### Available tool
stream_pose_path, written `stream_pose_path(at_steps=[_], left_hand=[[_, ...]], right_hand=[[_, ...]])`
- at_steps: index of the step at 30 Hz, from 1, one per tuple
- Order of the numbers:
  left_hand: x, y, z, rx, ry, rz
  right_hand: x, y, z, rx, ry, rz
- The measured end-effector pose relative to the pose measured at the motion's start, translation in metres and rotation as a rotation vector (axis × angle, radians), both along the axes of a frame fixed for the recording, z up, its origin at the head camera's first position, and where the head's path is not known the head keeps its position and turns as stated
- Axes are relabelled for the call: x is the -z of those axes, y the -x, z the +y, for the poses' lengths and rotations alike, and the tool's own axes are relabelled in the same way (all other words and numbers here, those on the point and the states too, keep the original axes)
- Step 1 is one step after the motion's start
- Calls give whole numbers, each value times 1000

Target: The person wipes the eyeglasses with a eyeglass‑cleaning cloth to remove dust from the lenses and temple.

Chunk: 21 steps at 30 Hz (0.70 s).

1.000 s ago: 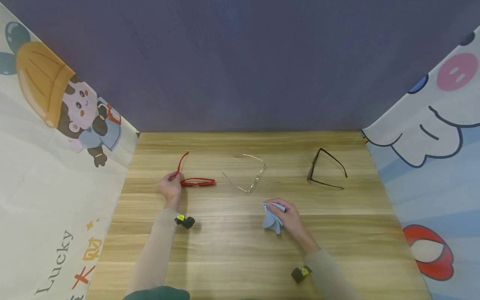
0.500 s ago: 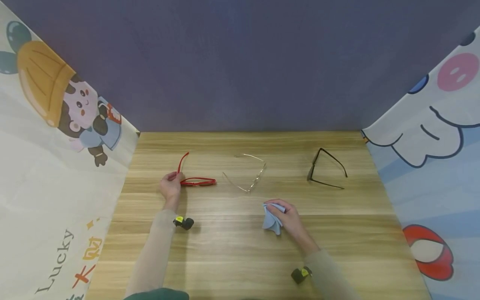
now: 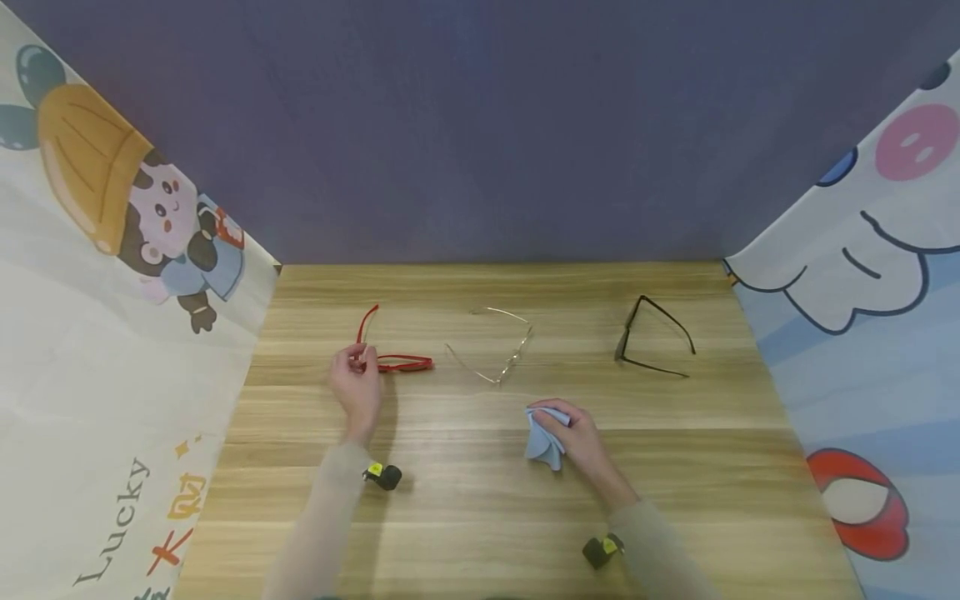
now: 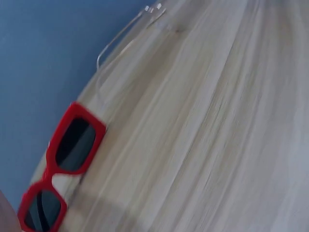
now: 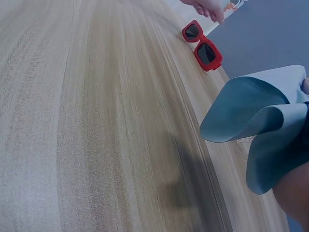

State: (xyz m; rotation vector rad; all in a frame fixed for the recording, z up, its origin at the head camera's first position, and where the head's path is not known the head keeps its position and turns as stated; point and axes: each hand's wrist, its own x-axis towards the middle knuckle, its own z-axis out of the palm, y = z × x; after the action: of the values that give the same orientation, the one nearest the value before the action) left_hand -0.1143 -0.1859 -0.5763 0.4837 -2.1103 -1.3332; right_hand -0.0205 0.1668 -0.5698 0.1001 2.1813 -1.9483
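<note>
Red-framed sunglasses [image 3: 405,364] with dark lenses stand on the table at the left, one temple reaching toward the back. My left hand [image 3: 356,385] hovers over their left end, its fingers loosely bent and partly covering the frame. In the right wrist view that hand [image 5: 206,7] shows a gap between itself and the sunglasses [image 5: 206,52]. A light blue cleaning cloth [image 3: 544,446] hangs folded from my right hand [image 3: 579,432], which pinches it between thumb and fingers above the table. Only bits of the right hand show beside the cloth [image 5: 260,104] in the right wrist view.
Thin gold-rimmed glasses [image 3: 513,360] lie with temples spread in the middle of the wooden table [image 3: 465,517]. Black-framed glasses [image 3: 628,329] lie farther right. A dark blue panel [image 3: 495,133] closes off the back, and printed cloth walls flank both sides.
My left hand has let go of the red sunglasses and shifted slightly right and nearer. The sunglasses are nearly where they were. My right hand and the cloth have stayed still.
</note>
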Motion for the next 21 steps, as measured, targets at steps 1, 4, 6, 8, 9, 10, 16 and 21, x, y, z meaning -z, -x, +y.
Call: stream_pose_path(at_steps=[1, 4, 6, 8, 9, 10, 16, 21], left_hand=[[-1, -1, 4, 18, 21, 27], [-3, -5, 15, 85, 47, 72], [-3, -8, 24, 136, 40, 71], [-3, -12, 32, 189, 7, 51], [-3, -13, 37, 219, -22, 34], [-3, -15, 41, 248, -48, 15], [3, -21, 70, 436, -248, -211], [9, -30, 94, 539, -483, -494]], right_hand=[[0, 0, 0, -1, 1, -2], [0, 0, 1, 6, -4, -3], [1, 0, 1, 12, -8, -1], [1, 0, 2, 17, -11, 1], [1, 0, 2, 17, -11, 3], [1, 0, 3, 16, -11, 6], [1, -1, 5, 37, -11, 4], [0, -2, 6, 49, -10, -8]])
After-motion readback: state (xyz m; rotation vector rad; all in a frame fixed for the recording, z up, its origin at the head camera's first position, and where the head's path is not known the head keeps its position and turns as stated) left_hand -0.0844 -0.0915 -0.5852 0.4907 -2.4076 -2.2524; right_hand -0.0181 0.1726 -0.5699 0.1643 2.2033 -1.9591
